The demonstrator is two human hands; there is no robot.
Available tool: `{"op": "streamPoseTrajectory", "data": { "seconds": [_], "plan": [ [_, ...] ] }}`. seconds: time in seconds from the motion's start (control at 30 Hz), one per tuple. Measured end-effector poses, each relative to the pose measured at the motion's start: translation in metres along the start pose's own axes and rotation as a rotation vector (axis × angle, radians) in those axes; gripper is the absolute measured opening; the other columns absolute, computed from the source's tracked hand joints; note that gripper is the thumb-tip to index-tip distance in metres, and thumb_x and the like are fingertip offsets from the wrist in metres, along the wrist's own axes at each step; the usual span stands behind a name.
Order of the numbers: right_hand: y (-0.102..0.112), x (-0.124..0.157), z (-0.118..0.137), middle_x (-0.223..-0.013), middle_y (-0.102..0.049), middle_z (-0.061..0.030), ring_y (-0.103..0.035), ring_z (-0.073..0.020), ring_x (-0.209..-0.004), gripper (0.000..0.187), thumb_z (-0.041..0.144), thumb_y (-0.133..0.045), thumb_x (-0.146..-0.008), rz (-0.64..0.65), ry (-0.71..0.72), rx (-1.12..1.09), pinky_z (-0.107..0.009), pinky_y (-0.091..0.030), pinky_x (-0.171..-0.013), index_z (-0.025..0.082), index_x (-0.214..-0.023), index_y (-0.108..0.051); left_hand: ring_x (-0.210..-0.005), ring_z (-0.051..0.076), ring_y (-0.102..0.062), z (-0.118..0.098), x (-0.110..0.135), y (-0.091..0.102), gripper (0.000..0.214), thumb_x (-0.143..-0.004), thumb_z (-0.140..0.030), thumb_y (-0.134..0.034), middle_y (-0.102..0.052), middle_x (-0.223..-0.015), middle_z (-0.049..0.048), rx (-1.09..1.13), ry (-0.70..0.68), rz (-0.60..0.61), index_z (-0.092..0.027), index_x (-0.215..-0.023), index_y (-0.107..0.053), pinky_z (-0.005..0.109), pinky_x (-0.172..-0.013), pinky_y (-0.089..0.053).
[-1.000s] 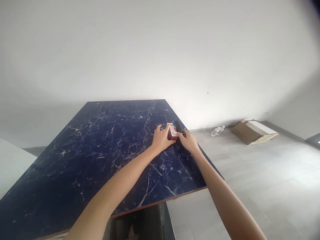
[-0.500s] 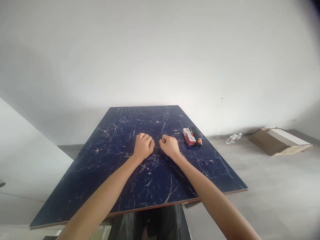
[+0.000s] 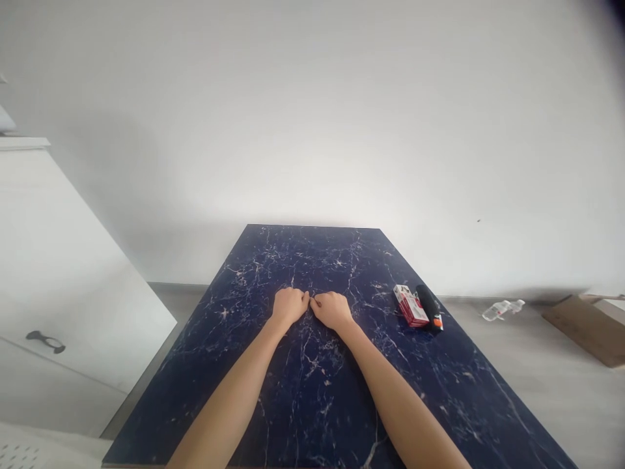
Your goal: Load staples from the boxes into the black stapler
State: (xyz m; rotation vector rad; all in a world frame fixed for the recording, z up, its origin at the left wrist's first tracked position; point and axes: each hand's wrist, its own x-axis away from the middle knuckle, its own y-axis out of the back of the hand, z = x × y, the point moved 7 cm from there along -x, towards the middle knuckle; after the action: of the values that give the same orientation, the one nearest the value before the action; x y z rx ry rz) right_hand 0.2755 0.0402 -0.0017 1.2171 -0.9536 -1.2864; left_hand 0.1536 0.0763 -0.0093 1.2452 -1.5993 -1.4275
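My left hand (image 3: 289, 306) and my right hand (image 3: 333, 309) rest as closed fists on the dark blue marbled table (image 3: 312, 254). Their thumb sides face each other and almost meet. Nothing sticks out of either fist, though the palms are turned out of sight. Right of my right hand lie red and white small boxes (image 3: 411, 306), apparently stacked. Close beside them lies a black cylindrical object (image 3: 430, 307) with an orange patch at its near end; I cannot tell its kind.
At the left stands a white cabinet (image 3: 63, 260) with a dark handle (image 3: 45, 341). A pale wall (image 3: 312, 130) rises behind the table. On the floor at the right lie clear plastic bottles (image 3: 502, 310) and a cardboard box (image 3: 583, 329).
The camera view has shifted left, so the table, boxes and bottles appear farther right and lower. Both fists remain on the table and now appear closer together.
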Motion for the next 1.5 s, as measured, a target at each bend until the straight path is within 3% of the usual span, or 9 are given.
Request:
{"op": "streamPoseTrajectory", "data": {
  "seconds": [0.5,0.77,1.13,1.37,1.5],
  "plan": [
    [0.004,0.007,-0.001,-0.088,-0.075,-0.0063,-0.066,-0.0188,-0.078,0.032,0.032,-0.048,-0.099,0.021,-0.025,-0.079,-0.026,-0.036,-0.065,0.021,-0.083,-0.073,-0.082,0.026,-0.07,-0.008,0.003,0.0,0.053,-0.1,-0.039,-0.037,-0.074,-0.079,0.0134,0.028,-0.077,0.02,-0.018,-0.076,-0.079,0.036,-0.081,-0.048],
    [0.001,0.007,-0.01,-0.069,-0.068,-0.0029,-0.055,-0.0145,-0.063,0.03,0.028,-0.052,-0.09,-0.026,0.012,-0.129,-0.026,-0.027,-0.058,0.02,-0.064,-0.065,-0.077,0.025,-0.07,-0.014,0.006,0.002,0.055,-0.1,-0.043,-0.036,-0.074,-0.074,0.0122,0.037,-0.123,0.037,-0.019,-0.072,-0.078,0.035,-0.077,-0.048],
    [-0.001,0.006,-0.011,-0.06,-0.062,-0.0022,-0.048,-0.0136,-0.058,0.027,0.023,-0.05,-0.082,-0.058,0.092,-0.192,-0.027,-0.029,-0.06,0.02,-0.056,-0.059,-0.07,0.025,-0.068,-0.018,0.006,0.0,0.058,-0.101,-0.043,-0.035,-0.071,-0.068,0.0112,0.054,-0.183,-0.004,-0.02,-0.067,-0.076,0.033,-0.07,-0.044],
    [-0.005,0.004,-0.014,-0.051,-0.048,0.0026,-0.037,-0.0113,-0.051,0.03,0.02,-0.054,-0.079,-0.123,0.128,-0.268,-0.027,-0.025,-0.056,0.02,-0.051,-0.046,-0.059,0.021,-0.063,-0.018,0.005,0.002,0.06,-0.101,-0.043,-0.036,-0.066,-0.059,0.0091,0.071,-0.227,-0.059,-0.019,-0.058,-0.07,0.03,-0.061,-0.037],
    [0.0,0.009,-0.019,-0.053,-0.047,0.0031,-0.036,-0.0111,-0.051,0.034,0.024,-0.053,-0.085,-0.268,0.124,-0.282,-0.026,-0.025,-0.056,0.02,-0.053,-0.044,-0.061,0.021,-0.062,-0.018,0.009,0.004,0.06,-0.102,-0.044,-0.034,-0.068,-0.064,0.0093,0.088,-0.236,-0.101,-0.019,-0.061,-0.07,0.03,-0.061,-0.034]
  ]
}}
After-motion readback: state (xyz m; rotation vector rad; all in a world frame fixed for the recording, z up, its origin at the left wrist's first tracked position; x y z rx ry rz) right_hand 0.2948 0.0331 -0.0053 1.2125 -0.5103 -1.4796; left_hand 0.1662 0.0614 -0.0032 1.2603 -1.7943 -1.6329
